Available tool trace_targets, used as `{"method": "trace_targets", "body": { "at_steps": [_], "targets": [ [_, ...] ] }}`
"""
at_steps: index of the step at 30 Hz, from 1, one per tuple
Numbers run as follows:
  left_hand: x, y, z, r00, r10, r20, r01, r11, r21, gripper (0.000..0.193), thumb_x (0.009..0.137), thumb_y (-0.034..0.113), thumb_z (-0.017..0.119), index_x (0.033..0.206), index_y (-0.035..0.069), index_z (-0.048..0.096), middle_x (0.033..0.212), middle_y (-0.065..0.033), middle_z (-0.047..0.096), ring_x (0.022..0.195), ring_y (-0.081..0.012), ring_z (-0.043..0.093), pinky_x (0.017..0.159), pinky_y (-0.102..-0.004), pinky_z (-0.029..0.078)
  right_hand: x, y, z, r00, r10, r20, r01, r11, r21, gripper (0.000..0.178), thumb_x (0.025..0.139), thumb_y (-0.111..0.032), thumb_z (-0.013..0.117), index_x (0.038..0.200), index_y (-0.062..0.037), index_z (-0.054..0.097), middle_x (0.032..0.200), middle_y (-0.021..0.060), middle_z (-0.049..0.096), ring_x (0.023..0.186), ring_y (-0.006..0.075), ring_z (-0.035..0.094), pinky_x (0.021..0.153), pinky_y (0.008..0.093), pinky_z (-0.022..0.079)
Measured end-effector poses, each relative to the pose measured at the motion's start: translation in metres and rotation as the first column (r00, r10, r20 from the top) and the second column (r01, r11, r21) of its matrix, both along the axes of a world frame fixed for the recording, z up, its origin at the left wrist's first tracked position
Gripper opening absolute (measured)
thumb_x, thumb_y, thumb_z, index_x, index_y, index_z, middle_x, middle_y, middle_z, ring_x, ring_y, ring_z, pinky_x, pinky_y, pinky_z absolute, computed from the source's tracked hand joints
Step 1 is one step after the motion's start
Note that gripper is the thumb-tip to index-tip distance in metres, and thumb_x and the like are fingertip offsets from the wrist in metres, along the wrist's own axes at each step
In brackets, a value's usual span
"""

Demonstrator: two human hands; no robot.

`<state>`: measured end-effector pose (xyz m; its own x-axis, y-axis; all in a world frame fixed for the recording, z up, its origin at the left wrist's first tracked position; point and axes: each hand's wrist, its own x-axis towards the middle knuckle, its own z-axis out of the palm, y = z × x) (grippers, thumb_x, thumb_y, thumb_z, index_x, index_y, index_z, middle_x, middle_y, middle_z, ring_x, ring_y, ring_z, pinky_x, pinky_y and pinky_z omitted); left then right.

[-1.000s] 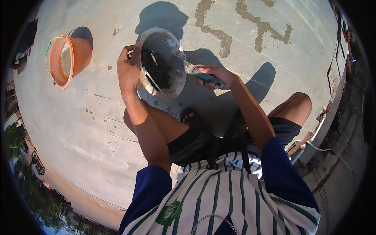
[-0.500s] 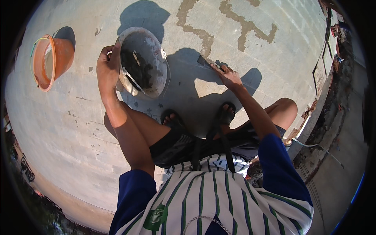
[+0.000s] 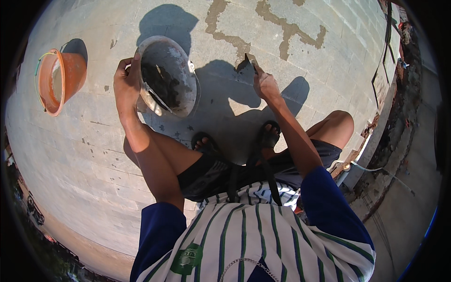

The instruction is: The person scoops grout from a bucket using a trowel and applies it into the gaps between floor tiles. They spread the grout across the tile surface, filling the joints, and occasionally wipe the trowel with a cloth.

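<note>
My left hand [image 3: 126, 88] grips the rim of a grey, dirt-crusted bucket [image 3: 184, 70], thumb on top and fingers curled round the side. The bucket is tipped so its mouth faces me, and dark wet mortar [image 3: 164, 89] lies inside, along with a pale strip that I cannot make out. In my right hand [image 3: 268, 87], a trowel [image 3: 246, 64] is held by its handle, its dark blade angled up near the lower end of a mortar streak [image 3: 217, 31] on the paved surface. Whether the blade touches the paving I cannot tell.
An orange bucket [image 3: 74, 75] leans on its side at the far left. Another branching mortar streak [image 3: 292, 29] runs over the grey block paving [image 3: 84, 164] ahead. My sandalled feet stand between the bucket and the right arm. A rough edge with debris borders the right side.
The trowel blade has turned more upright, and my right hand has shifted slightly left. My left hand stays on the bucket rim.
</note>
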<state>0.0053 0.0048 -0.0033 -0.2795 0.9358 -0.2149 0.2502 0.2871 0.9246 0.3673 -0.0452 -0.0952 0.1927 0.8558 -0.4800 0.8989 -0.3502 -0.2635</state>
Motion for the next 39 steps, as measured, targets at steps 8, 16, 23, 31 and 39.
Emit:
{"method": "trace_targets", "body": {
  "at_steps": [8,16,23,31,39],
  "targets": [
    [-0.003,0.000,0.007,0.998,0.021,-0.061,-0.026,0.996,-0.088,0.034,0.093,0.032,0.058,0.095,-0.001,0.063,0.059,0.0063,0.044,0.053,-0.0017,0.036,0.048,-0.0199,0.025,-0.080,-0.036,-0.011,0.994,-0.100,0.041,0.105,0.987,-0.124,0.055,0.090,-0.015,0.038,0.142,-0.0038,0.027,0.108,0.0294,0.057,0.098,0.0440,0.059,0.086,0.0495,0.047],
    [-0.006,0.004,0.000,0.997,0.054,-0.052,-0.059,0.993,-0.106,0.034,0.092,0.033,0.059,0.095,0.000,0.063,0.063,0.0064,0.046,0.057,-0.0025,0.037,0.052,-0.0188,0.028,-0.069,-0.070,0.012,0.986,0.165,0.034,-0.154,0.964,-0.216,0.055,0.089,-0.016,0.041,0.142,-0.0111,0.030,0.108,0.0268,0.056,0.098,0.0426,0.060,0.086,0.0502,0.047],
    [-0.004,0.001,0.009,0.997,0.068,-0.023,-0.070,0.988,-0.135,0.032,0.092,0.032,0.059,0.096,0.001,0.064,0.062,0.0071,0.045,0.053,-0.0007,0.035,0.047,-0.0191,0.025,-0.008,-0.059,0.003,0.880,0.449,0.157,-0.433,0.893,-0.127,0.063,0.087,-0.012,0.049,0.145,-0.0258,0.027,0.114,0.0172,0.053,0.100,0.0348,0.060,0.076,0.0445,0.052],
    [-0.009,-0.005,0.000,0.999,0.040,-0.033,-0.042,0.997,-0.068,0.028,0.092,0.029,0.059,0.096,0.001,0.064,0.067,0.0064,0.050,0.059,-0.0004,0.039,0.052,-0.0173,0.028,0.050,-0.056,-0.044,0.706,0.674,0.217,-0.691,0.723,0.002,0.073,0.084,-0.009,0.055,0.145,-0.0326,0.023,0.116,0.0143,0.051,0.097,0.0308,0.062,0.072,0.0401,0.055],
    [0.003,0.001,-0.001,0.996,0.081,-0.023,-0.082,0.995,-0.054,0.031,0.090,0.030,0.062,0.091,-0.001,0.063,0.058,0.0047,0.045,0.053,-0.0027,0.036,0.048,-0.0198,0.027,0.072,-0.055,-0.056,0.640,0.713,0.288,-0.748,0.664,0.017,0.077,0.079,-0.007,0.058,0.145,-0.0290,0.025,0.103,0.0112,0.052,0.086,0.0272,0.063,0.067,0.0371,0.056]
  ]
}}
